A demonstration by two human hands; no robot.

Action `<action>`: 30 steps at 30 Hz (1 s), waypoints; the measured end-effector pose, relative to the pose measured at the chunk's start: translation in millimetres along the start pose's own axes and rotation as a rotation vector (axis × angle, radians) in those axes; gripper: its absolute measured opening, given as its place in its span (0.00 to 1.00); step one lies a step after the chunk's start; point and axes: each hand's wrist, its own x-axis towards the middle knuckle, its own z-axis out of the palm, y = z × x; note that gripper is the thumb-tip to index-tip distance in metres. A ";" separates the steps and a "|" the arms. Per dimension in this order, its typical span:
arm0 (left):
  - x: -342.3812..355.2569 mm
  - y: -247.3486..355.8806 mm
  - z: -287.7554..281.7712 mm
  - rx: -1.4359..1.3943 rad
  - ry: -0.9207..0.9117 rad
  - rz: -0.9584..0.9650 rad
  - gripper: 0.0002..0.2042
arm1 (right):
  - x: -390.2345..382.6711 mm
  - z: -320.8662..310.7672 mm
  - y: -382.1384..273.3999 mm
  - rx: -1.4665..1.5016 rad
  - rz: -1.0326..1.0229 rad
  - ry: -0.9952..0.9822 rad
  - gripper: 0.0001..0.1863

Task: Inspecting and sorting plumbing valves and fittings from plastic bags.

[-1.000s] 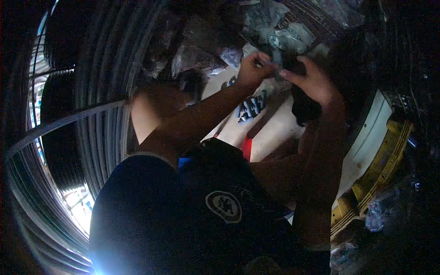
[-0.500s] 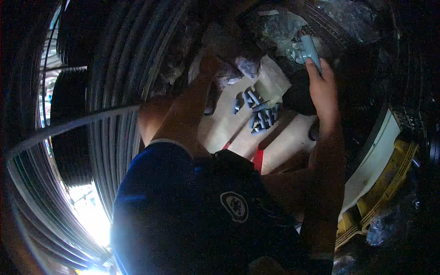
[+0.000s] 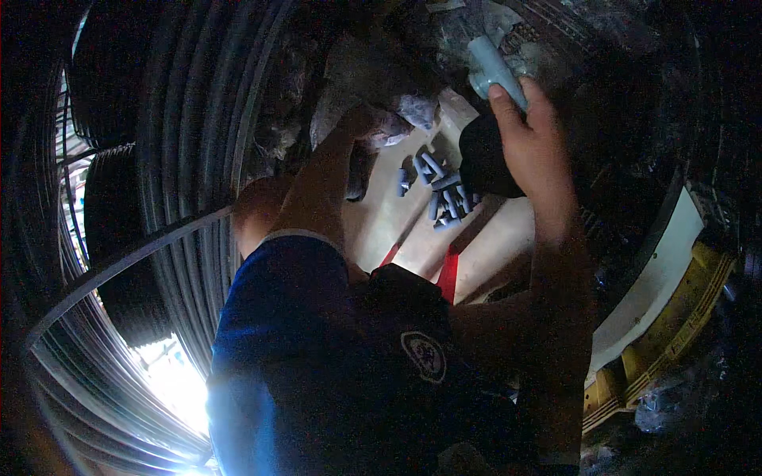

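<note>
My right hand (image 3: 536,139) is closed round a smooth, light blue-grey tube (image 3: 498,70), which points up and to the left. Beyond the tube's far end lie crumpled clear plastic bags (image 3: 516,36). My left hand (image 3: 359,125) reaches forward to a dim, crumpled plastic bag (image 3: 409,115). Its fingers are lost in the dark, so whether they grip the bag does not show. Between the hands, several short blue-grey pipe pieces (image 3: 448,194) lie in a loose heap on a pale, lit surface (image 3: 381,222).
Thick coils of dark hose or pipe (image 3: 186,151) rise on my left, with bright light (image 3: 175,377) behind them. Two red strips (image 3: 448,274) show by my body. At right is a yellow ribbed edge (image 3: 675,329) beside a white panel (image 3: 655,278).
My right hand has moved left and slightly up with the tube. The view has shifted a little. My left hand stays by the plastic bag.
</note>
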 end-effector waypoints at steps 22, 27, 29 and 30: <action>13.6 -39.5 -20.1 -0.006 0.036 -0.012 0.21 | -10.3 -42.0 -19.9 1.505 0.440 -0.175 0.22; 19.4 -49.5 -20.5 -0.030 0.080 0.006 0.21 | -6.3 -48.7 -17.8 1.509 0.475 -0.174 0.21; 20.5 -57.8 -33.3 -0.057 0.118 0.019 0.22 | 0.1 -47.9 -15.9 1.544 0.367 -0.168 0.20; 20.4 -63.2 -45.9 -0.105 0.149 0.040 0.22 | 2.1 -48.8 -14.7 1.510 0.401 -0.124 0.20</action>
